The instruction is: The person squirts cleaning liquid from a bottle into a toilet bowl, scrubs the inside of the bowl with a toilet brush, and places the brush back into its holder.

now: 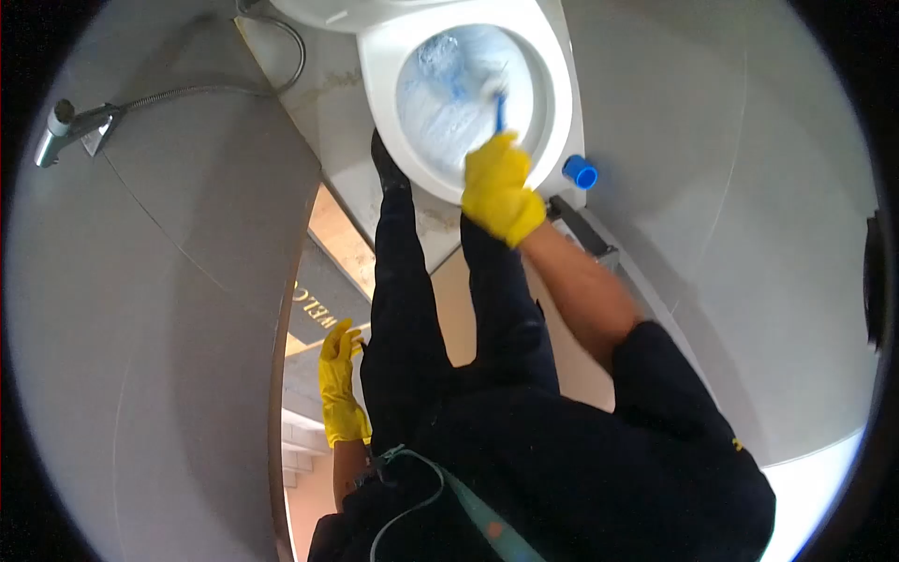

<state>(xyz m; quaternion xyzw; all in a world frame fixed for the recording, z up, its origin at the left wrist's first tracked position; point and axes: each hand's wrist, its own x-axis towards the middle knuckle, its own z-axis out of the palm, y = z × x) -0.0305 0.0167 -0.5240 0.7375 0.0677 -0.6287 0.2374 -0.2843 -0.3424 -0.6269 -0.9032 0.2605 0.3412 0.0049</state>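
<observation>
My right hand point(503, 187), in a yellow rubber glove, is closed round the blue handle of a toilet brush point(501, 110). The brush's blurred white head is down inside the white toilet bowl point(376, 103). Bluish liquid and foam point(440, 89) streak the inside of the bowl. My left hand point(343, 384), gloved in yellow too, hangs beside my left thigh. Its fingers are loosely bent and apart, with nothing seen in them.
On the floor right of the toilet stands a blue cup-like container point(582, 173). A bidet sprayer point(80, 126) with a metal hose hangs on the left grey wall. A dark welcome mat point(328, 295) lies behind the left partition. Grey walls close in on both sides.
</observation>
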